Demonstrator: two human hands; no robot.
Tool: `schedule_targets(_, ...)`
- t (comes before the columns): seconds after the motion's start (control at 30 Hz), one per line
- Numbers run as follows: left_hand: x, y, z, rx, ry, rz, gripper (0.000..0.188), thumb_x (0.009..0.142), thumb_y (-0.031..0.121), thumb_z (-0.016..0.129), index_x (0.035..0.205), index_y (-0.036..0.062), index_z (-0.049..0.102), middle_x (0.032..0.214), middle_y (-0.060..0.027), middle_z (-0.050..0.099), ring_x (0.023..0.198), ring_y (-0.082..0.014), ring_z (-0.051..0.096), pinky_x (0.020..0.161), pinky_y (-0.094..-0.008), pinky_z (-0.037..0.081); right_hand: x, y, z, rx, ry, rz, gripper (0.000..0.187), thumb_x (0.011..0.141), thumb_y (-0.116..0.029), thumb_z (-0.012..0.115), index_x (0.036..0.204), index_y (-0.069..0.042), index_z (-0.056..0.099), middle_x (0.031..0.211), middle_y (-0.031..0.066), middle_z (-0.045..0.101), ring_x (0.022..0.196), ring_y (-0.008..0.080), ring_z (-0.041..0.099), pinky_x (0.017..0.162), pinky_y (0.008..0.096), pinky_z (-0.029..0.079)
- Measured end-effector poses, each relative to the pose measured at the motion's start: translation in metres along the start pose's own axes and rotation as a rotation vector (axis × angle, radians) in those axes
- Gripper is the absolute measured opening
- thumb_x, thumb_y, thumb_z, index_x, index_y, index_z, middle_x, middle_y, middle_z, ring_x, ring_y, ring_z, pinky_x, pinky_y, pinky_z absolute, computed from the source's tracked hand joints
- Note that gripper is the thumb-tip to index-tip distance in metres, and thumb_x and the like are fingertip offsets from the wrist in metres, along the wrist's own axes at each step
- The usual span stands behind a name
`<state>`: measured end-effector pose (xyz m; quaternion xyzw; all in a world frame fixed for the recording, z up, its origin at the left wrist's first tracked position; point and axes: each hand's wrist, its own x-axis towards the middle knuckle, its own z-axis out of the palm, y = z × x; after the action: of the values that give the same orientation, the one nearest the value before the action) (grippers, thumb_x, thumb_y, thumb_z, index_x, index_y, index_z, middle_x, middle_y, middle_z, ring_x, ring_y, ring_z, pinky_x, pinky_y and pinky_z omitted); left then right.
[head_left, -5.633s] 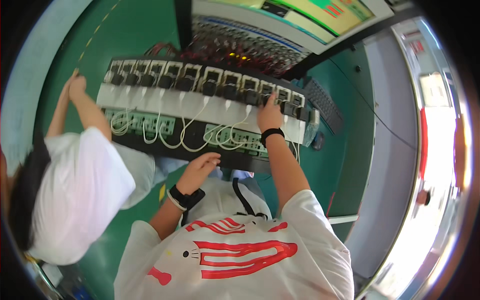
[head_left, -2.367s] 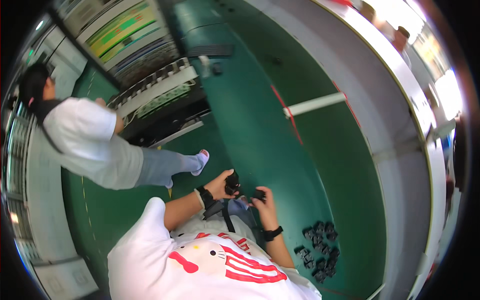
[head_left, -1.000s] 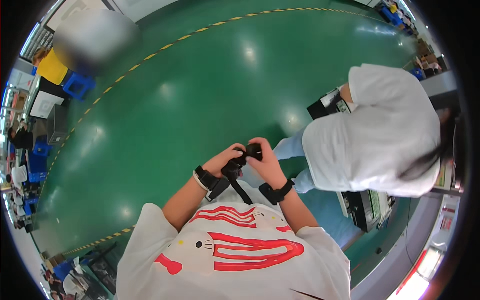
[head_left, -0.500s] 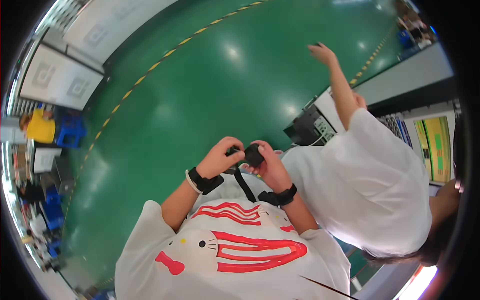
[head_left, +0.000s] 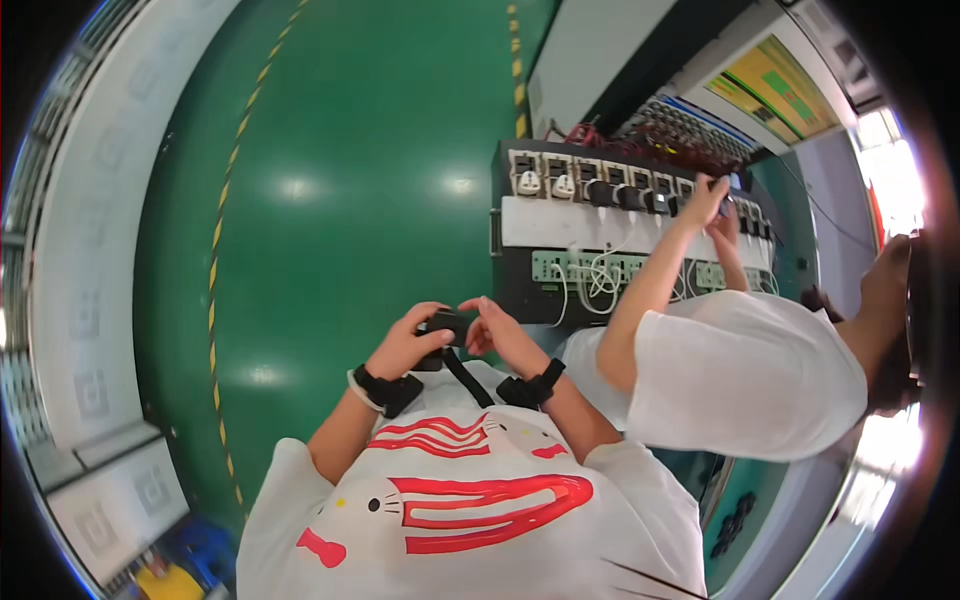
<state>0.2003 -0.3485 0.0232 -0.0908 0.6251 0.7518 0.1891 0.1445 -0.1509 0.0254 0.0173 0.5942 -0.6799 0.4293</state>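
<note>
In front of my waist, my left hand (head_left: pixel 400 345) is closed around a small black block-shaped device (head_left: pixel 456 325). Its exact kind is not clear. Just right of it is my right hand (head_left: pixel 507 342), with the fingers apart and the fingertips close to the block; whether they touch it I cannot tell. A black strap (head_left: pixel 466 378) runs from below the block down toward my shirt. Another dark part shows under my left hand, mostly hidden. Each wrist carries a black band with a small black box.
On the right stands a dark test bench (head_left: pixel 515 275) with a row of plugged-in adapters (head_left: pixel 600 193), green boards and white cables (head_left: pixel 598 285). A co-worker in a white shirt (head_left: pixel 740 370) reaches over it. Yellow-black tape (head_left: pixel 222 200) crosses the green floor; white cabinets line the left.
My view has swung right, bringing the bench into full sight. The black block has passed from my right fingers into my left hand. The co-worker's outstretched arm is now over the bench.
</note>
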Motion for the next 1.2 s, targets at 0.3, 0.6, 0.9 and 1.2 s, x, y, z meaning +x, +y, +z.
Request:
schedule_targets(0.3,0.073,0.034,-0.116,-0.126,-0.042,-0.277,0.03,0.086,0.021,0.06,0.111,0.0055,0.054,0.088,-0.0038,0.06,0.065,-0.0134,0.059,0.055,-0.0261,0.049,0.003,0.025,-0.015,-0.115,1.178,-0.284,0.012,0.087,-0.012,0.054,0.085,-0.001,0.059,0.073,-0.0001,0.055,0.069,0.008,0.05,0.061,0.023,0.041)
schedule_targets(0.6,0.121,0.039,-0.076,-0.1,-0.242,-0.387,0.026,0.091,0.023,0.054,0.11,0.005,0.053,0.086,-0.0035,0.058,0.064,-0.0124,0.057,0.057,-0.026,0.05,0.044,0.004,-0.044,-1.067,1.242,-0.204,0.027,0.077,-0.01,0.061,0.102,0.001,0.059,0.091,0.0163,0.06,0.091,0.0326,0.056,0.081,0.0412,0.045)
schedule_targets(0.9,0.141,0.028,-0.054,-0.049,-0.331,-0.4,0.029,0.092,0.027,0.053,0.109,0.0032,0.053,0.087,-0.0045,0.061,0.067,-0.0107,0.058,0.057,-0.0244,0.049,0.025,0.014,-0.048,-1.023,1.07,0.318,0.023,0.076,-0.02,0.062,0.09,-0.003,0.055,0.074,0.0154,0.064,0.071,0.0368,0.062,0.061,0.0459,0.049)
schedule_targets(1.2,0.137,0.035,-0.064,-0.103,-0.233,-0.497,0.033,0.091,0.029,0.054,0.116,0.0085,0.052,0.09,-0.0015,0.057,0.073,-0.0107,0.056,0.058,-0.0278,0.052,-0.088,-0.006,-0.103,-0.29,1.735,-0.355,0.017,0.086,-0.01,0.054,0.101,-0.002,0.053,0.089,0.0087,0.06,0.082,0.018,0.057,0.073,0.0305,0.045)
